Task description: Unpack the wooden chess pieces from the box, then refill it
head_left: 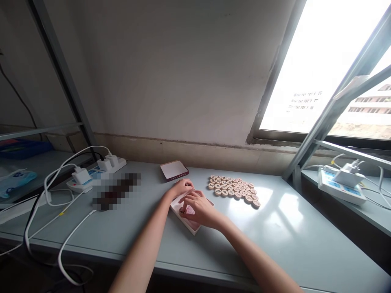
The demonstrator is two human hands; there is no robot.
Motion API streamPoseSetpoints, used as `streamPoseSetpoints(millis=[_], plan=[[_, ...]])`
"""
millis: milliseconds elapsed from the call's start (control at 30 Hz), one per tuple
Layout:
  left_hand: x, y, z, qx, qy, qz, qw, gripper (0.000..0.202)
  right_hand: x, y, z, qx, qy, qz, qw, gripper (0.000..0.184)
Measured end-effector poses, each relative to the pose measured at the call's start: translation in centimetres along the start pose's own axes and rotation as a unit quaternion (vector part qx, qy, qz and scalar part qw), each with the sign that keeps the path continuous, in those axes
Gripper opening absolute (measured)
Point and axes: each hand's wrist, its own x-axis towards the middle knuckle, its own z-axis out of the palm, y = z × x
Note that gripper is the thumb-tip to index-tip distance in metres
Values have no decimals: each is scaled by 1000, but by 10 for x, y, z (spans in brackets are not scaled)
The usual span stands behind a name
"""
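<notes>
A shallow open box (195, 230) with a pink printed inside lies slantwise on the desk, beneath my hands. My right hand (200, 206) reaches over it, thumb and index finger closed around a round wooden Chinese chess piece (182, 211) at the box's left side. At the far left corner of the box, my left hand (182, 186) has its fingers curled in; a small dark spot shows by the fingertips, but what they grip is hidden. To the right, several Chinese chess pieces (231, 187) lie face up in close rows, apart from both hands.
Behind my hands lies a box lid (174, 169) with a dark red side. A power strip (77, 186) with white plugs and looping cables (62, 248) occupies the left, near a pixelated dark object (116, 193). Metal posts and another power strip (342, 185) stand right, by the window.
</notes>
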Motion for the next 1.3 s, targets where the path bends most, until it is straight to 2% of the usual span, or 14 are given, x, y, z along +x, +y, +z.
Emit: streamPoseSetpoints(millis=[100, 167, 267, 367, 467, 600, 767, 900, 1133, 1300], plan=[[1, -2, 1, -1, -1, 1, 1000, 16, 1, 0, 3, 1, 7, 5, 1000, 4], [2, -4, 1, 0, 1, 1, 1000, 16, 2, 3, 1, 12, 22, 10, 1000, 10], [3, -6, 1, 2, 5, 1, 1000, 17, 1, 16, -13, 19, 60, 48, 997, 19], [2, -5, -1, 6, 7, 3, 1000, 17, -6, 39, -32, 0, 84, 107, 991, 19], [0, -2, -2, 8, 1, 4, 1000, 17, -18, 61, -46, -8, 67, 145, 987, 16], [-1, 1, -2, 8, 3, -4, 1000, 17, -28, 76, -49, -32, 23, 153, 987, 14], [-2, 2, -1, -2, 5, -6, 1000, 15, -27, 78, -40, -143, 37, 149, 978, 15], [-3, 5, -1, 2, 7, -14, 1000, 15, -28, 79, -36, -174, 42, 164, 970, 16], [-3, 6, -2, 24, 7, -4, 1000, 16, -22, 70, -33, -138, 53, 131, 980, 22], [1, 2, -1, 35, 19, 6, 999, 16, -12, 46, -30, -57, -12, 85, 995, 18]])
